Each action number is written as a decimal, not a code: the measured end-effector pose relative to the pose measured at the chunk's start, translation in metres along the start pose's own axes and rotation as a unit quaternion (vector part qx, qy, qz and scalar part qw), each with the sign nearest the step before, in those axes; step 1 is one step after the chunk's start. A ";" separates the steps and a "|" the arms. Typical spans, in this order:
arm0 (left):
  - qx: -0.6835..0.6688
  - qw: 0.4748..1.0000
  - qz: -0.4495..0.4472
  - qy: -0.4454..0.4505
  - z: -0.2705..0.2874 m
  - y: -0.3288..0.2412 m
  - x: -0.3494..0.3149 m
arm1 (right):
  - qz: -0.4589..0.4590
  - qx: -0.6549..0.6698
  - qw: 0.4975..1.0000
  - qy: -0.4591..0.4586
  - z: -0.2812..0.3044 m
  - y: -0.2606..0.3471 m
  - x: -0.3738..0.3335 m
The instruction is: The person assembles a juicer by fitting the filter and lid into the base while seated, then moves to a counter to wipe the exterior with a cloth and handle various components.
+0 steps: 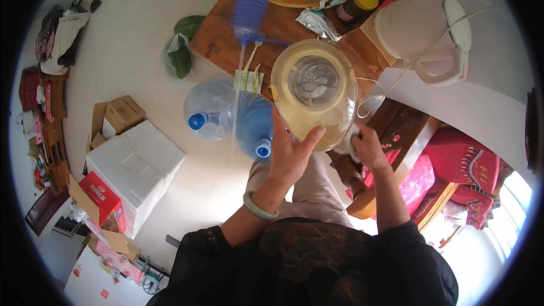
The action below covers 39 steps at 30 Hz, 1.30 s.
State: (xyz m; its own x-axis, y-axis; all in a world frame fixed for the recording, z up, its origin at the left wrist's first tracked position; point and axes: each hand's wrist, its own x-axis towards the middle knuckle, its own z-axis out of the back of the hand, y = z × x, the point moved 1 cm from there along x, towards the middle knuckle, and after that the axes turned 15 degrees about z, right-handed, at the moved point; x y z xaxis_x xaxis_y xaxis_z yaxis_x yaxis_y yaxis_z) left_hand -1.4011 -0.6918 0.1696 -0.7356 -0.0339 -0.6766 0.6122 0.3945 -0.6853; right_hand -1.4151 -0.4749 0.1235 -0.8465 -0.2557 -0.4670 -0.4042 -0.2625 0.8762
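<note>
From the head camera we look straight down into a clear glass pot (313, 93) with a yellowish tint, its mouth tipped up toward us and a round metal fitting visible at its bottom. It is held in the air above the edge of a wooden table (226, 34), not resting on anything.

Our left hand (290, 153) holds the pot from below and on its near side — palm against the wall, thumb pressed to the rim area, fingers spread wide over the curve. A pale green bangle (258, 207) sits on that wrist. Our right hand (367, 146) is at the pot's lower right side, fingers curled around what looks like a white cloth (347, 143) pressed to the glass; how tightly they close we cannot tell.

Below the pot, on the pale floor, lie 2 large water bottles (229, 116) with blue caps. A blue hand pump (249, 17) lies on the table, and a white electric kettle (428, 37) stands to the right, its cord trailing near the pot.

Our judgement of the risk: the left hand only cups the glass, so a wet wall or a firm push from the cloth could slide the pot off the palm — it would drop toward the bottles or floor. The loose cord could also snag.
</note>
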 end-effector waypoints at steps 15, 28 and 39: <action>-0.065 0.994 0.034 -0.085 0.100 0.052 -0.045 | 0.179 -0.041 0.973 0.136 -0.140 0.073 -0.061; 0.298 0.901 -0.292 -0.120 0.086 -0.031 0.034 | 0.277 0.021 0.912 -0.301 -0.037 0.098 0.007; 0.437 0.830 -0.335 -0.089 0.088 -0.055 0.039 | 0.160 0.174 0.948 -0.214 -0.041 0.081 0.082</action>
State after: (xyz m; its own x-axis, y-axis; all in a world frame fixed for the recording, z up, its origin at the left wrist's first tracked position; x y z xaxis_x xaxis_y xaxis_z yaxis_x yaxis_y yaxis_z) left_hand -1.4378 -0.7956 0.1570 -0.9890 -0.1426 -0.0400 0.1165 -0.5824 -0.8045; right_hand -1.5031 -0.5552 0.1513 -0.9781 0.1491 -0.1452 -0.1300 0.1070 0.9857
